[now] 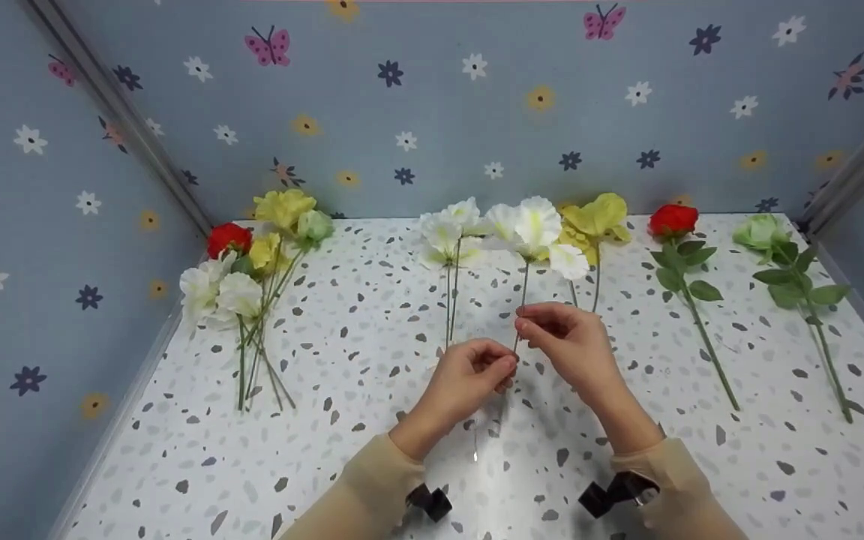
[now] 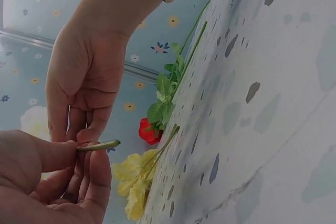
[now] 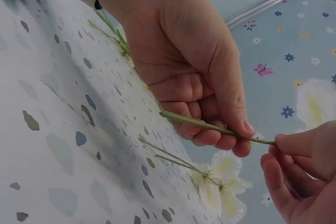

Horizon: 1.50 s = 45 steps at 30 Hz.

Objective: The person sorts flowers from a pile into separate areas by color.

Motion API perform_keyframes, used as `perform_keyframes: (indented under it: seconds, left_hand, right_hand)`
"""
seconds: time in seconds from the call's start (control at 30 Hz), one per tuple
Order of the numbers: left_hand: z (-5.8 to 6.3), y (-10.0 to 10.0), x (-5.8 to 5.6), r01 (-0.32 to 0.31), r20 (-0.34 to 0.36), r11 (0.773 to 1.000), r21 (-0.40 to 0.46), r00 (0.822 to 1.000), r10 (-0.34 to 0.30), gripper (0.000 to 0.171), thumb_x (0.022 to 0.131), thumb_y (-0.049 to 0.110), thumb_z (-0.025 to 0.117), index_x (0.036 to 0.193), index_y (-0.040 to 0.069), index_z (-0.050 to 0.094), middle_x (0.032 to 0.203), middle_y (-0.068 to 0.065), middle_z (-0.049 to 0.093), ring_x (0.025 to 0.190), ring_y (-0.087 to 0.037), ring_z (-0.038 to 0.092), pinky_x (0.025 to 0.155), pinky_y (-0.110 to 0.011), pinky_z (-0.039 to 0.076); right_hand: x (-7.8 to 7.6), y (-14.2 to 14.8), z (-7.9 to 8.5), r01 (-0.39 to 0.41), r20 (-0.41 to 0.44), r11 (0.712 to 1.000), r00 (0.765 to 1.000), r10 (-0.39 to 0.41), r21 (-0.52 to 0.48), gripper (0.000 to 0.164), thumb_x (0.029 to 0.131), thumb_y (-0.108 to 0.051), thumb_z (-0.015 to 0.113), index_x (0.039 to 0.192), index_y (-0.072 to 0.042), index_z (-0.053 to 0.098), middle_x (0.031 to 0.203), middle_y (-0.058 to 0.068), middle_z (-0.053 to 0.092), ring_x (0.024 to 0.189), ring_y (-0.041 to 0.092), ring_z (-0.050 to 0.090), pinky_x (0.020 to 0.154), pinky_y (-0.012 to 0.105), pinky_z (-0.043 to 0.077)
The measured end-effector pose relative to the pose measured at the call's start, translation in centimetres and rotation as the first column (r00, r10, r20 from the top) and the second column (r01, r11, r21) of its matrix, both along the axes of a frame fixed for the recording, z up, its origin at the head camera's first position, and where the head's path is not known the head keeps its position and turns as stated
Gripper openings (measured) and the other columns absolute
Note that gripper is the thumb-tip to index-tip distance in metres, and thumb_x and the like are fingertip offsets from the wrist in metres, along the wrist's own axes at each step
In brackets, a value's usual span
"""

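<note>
A white artificial flower [image 1: 537, 225] with a thin green stem is held upright by both hands. My left hand [image 1: 469, 379] pinches the stem [image 3: 194, 121] low, between thumb and fingers, and its cut end sticks out past the hand. Higher up, my right hand [image 1: 571, 341] pinches the same stem between thumb and forefinger. Two white flowers [image 1: 443, 232] lie just left of the held one. Behind the right hand are yellow flowers [image 1: 598, 217], partly covered by the white petals.
At the left lies a loose bunch of red, yellow, white and green flowers [image 1: 282, 208], stems crossing. A red rose [image 1: 673, 221] and a pale green rose [image 1: 762, 234] lie apart at the right. Patterned panels [image 1: 432, 97] border the speckled table [image 1: 372, 450].
</note>
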State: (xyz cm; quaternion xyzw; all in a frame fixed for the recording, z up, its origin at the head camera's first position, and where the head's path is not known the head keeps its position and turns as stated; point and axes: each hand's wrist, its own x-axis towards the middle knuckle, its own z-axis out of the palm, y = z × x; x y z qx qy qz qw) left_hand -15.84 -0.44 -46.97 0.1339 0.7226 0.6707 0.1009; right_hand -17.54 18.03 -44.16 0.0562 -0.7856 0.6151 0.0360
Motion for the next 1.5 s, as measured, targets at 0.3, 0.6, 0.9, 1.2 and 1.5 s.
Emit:
perform_keyframes:
  seconds: [0.3,0.6,0.9,1.2,1.5]
  left_hand:
    - [0.0,-0.2,0.5,0.080,0.025,0.995,-0.057,0.997,-0.079,0.013,0.090,0.005,0.070,0.101,-0.002,0.072,0.084,-0.005,0.072,0.070,-0.015,0.068,0.066,-0.031,0.059]
    - [-0.1,-0.4,0.5,0.077,0.007,0.996,-0.054,0.997,-0.077,0.011,0.091,0.004,0.071,0.100,-0.001,0.073,0.085,-0.004,0.073,0.070,-0.014,0.068,0.067,-0.033,0.061]
    - [0.0,-1.2,-0.4,-0.005,-0.081,0.997,-0.083,0.997,-0.002,0.005,0.090,0.005,0.073,0.095,0.003,0.074,0.082,-0.004,0.073,0.069,-0.014,0.068,0.063,-0.028,0.059]
    - [0.5,-3.5,-1.5,-0.033,-0.095,0.974,-0.224,0.995,0.012,0.011,0.090,0.021,0.076,0.096,0.012,0.075,0.086,0.001,0.074,0.075,-0.015,0.069,0.067,-0.029,0.059]
    - [2.3,-11.7,-4.8,-0.343,-0.197,0.818,-0.463,0.939,0.282,0.016,0.097,0.022,0.064,0.096,0.010,0.074,0.084,-0.004,0.069,0.075,-0.019,0.063,0.069,-0.033,0.055]
  right_hand:
    - [-0.6,1.1,1.0,0.055,-0.004,0.990,0.998,-0.056,-0.130,0.025,0.093,-0.016,0.075,0.111,0.001,0.072,0.100,0.017,0.072,0.085,0.024,0.072,0.079,0.033,0.061]
    - [-0.8,0.9,0.7,0.039,0.009,0.984,0.999,-0.038,-0.173,0.026,0.093,-0.014,0.074,0.114,0.002,0.070,0.102,0.023,0.070,0.084,0.025,0.072,0.080,0.034,0.061]
    - [-0.1,-1.4,0.0,-0.017,0.004,0.986,1.000,0.018,-0.165,0.025,0.091,-0.009,0.076,0.113,0.000,0.072,0.099,0.017,0.073,0.083,0.027,0.073,0.077,0.038,0.061]
    - [-0.6,-2.6,-0.5,-0.010,-0.017,0.988,1.000,0.007,-0.153,0.022,0.092,-0.009,0.075,0.112,-0.003,0.072,0.099,0.015,0.073,0.084,0.028,0.073,0.077,0.036,0.061]
    - [-1.6,-5.1,-2.3,0.008,0.111,0.992,0.994,0.006,-0.127,0.020,0.093,-0.002,0.071,0.112,0.001,0.071,0.103,0.020,0.071,0.084,0.027,0.072,0.072,0.035,0.062]
